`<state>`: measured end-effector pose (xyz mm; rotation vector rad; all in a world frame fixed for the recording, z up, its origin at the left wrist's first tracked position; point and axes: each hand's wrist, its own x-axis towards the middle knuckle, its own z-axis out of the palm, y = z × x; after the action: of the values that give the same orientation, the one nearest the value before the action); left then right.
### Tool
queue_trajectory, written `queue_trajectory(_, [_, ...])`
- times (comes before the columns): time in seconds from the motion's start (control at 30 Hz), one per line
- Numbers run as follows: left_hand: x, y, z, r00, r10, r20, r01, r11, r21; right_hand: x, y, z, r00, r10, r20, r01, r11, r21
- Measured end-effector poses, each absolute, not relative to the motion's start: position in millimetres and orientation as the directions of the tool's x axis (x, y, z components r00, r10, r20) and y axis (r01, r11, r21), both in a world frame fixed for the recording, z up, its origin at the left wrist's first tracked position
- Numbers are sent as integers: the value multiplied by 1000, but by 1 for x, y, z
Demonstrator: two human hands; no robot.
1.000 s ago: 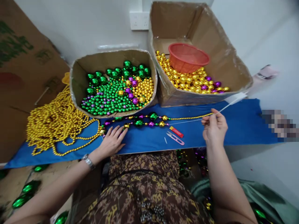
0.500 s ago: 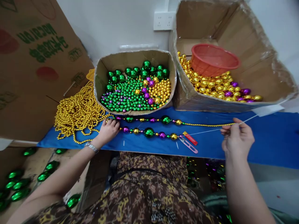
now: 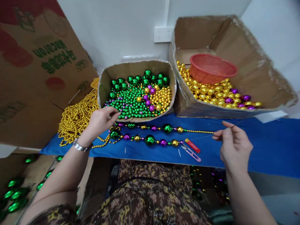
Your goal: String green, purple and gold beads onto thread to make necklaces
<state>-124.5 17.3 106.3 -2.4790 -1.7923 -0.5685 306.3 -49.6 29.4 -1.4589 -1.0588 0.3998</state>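
Observation:
My left hand [image 3: 99, 121] hovers at the front rim of a cardboard box [image 3: 105, 93] full of green, gold and purple beads [image 3: 136, 97], its fingers loosely curled and reaching in; whether it holds a bead is not visible. My right hand [image 3: 233, 143] pinches a thin white thread [image 3: 203, 136] that runs to a bead strand [image 3: 150, 139] of green, purple and gold balls lying on the blue cloth [image 3: 269, 147]. A second row of the strand [image 3: 167, 128] ends in a fine gold chain toward my right hand.
A bigger cardboard box [image 3: 269, 81] at the right holds gold and purple balls and a red plastic basket [image 3: 212, 68]. A heap of gold bead chains [image 3: 75, 117] lies at the left. Thread snips [image 3: 192, 153] and a red lighter [image 3: 191, 145] rest on the cloth. Green balls [image 3: 14, 197] lie on the floor.
My left hand has lifted off the cloth near the strand's left end and moved up to the bead box's rim. The right hand has drawn slightly left with the thread.

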Motion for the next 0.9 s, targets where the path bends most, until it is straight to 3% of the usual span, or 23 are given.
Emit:
queue_trajectory(0.17, [-74, 79, 96, 334, 879, 341, 859, -432, 274, 287, -60, 29, 333, 890, 310, 496, 115, -861])
queue_trajectory(0.33, [-36, 178, 79, 125, 968, 217, 888, -207, 411, 274, -67, 26, 102, 929, 356, 649, 209, -731])
queue_trajectory(0.57, [-6, 279, 75, 33, 977, 213, 837, -143, 529, 262, -68, 19, -4, 927, 376, 665, 283, -691])
queue_trajectory(0.73, [0, 303, 68, -6, 988, 156, 732, -102, 674, 255, -60, 8, -46, 919, 392, 637, 329, -697])
queue_trajectory(0.9, [-3, 269, 69, -53, 988, 147, 552, -94, 828, 246, -53, 8, -80, 913, 400, 632, 357, -688])
